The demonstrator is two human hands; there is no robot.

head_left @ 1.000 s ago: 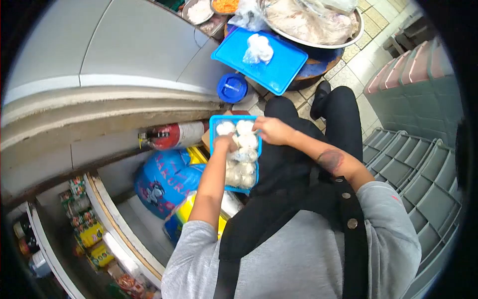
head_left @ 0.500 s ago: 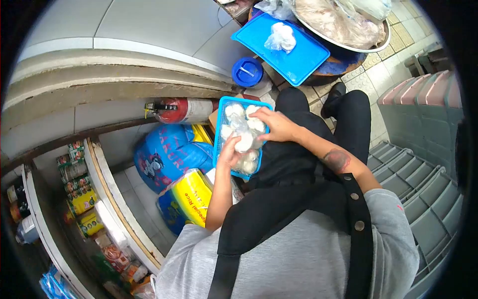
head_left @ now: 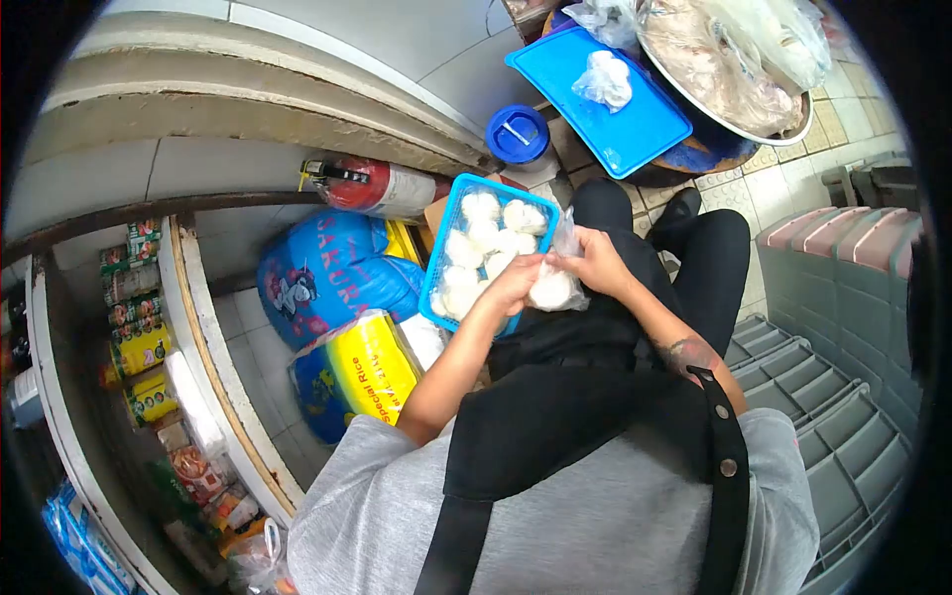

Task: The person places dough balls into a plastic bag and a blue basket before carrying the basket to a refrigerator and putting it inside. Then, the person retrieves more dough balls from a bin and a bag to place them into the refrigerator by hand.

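A small clear plastic bag (head_left: 553, 286) with a white round bun inside is held between both hands over the lap, just at the right edge of a blue basket (head_left: 443, 260). The left hand (head_left: 513, 285) is closed on the bag's near side, its fingers pressed against the plastic; the right hand (head_left: 598, 262) pinches the bag's upper part between thumb and fingers. The basket rests on the person's knee and is filled with more white buns (head_left: 483, 236), several of them wrapped in clear film.

Just left of the basket lies a large blue sack (head_left: 327, 278) printed with a cartoon figure and the letters "SAKURA" — below it a yellow and blue bag (head_left: 372, 369) is marked "Special Rice". A red fire extinguisher (head_left: 372, 186) lies on its side against the wall step behind them. Further left, shelves (head_left: 198, 337) carry tins and packets with labels too small to be read.

Beyond the basket a blue round lid (head_left: 518, 134) is seen on the floor, and a blue tray (head_left: 605, 99) with a knotted plastic bag (head_left: 605, 79) on it — beside it a wide metal bowl (head_left: 734, 59) of plastic-wrapped goods. Grey crates (head_left: 843, 297) are stacked at the right.
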